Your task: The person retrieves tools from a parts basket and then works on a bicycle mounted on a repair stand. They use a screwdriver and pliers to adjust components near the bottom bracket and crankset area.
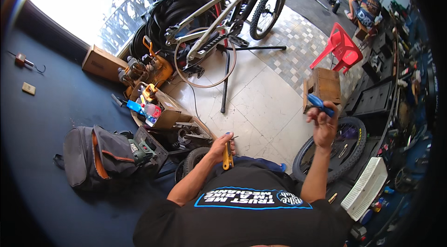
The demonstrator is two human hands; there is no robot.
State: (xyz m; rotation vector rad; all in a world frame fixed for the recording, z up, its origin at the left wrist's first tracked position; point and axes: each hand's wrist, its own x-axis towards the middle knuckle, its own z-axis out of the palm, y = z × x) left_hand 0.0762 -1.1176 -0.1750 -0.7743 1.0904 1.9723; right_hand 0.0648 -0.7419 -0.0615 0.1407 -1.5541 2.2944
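My left hand (219, 148) is closed round a yellow-handled tool (227, 157) in front of my body. A thin dark tip shows past its fingers; I cannot tell whether it belongs to the same tool. Raised at the right, my right hand (324, 128) grips a blue tapered object (320, 104) between thumb and fingers, its exact kind unclear. Below that hand, a bicycle wheel with a knobby tyre (302, 161) leans at my right side. A wooden box (326, 84) stands just beyond the right hand.
A bicycle frame (212, 37) hangs on a repair stand (228, 72) ahead, with a bare rim (205, 86) beside it. Left are a cardboard box (173, 116), an orange compressor (160, 71) and a grey backpack (95, 158). Right are a red chair (342, 44), white basket (367, 189) and seated person (366, 7).
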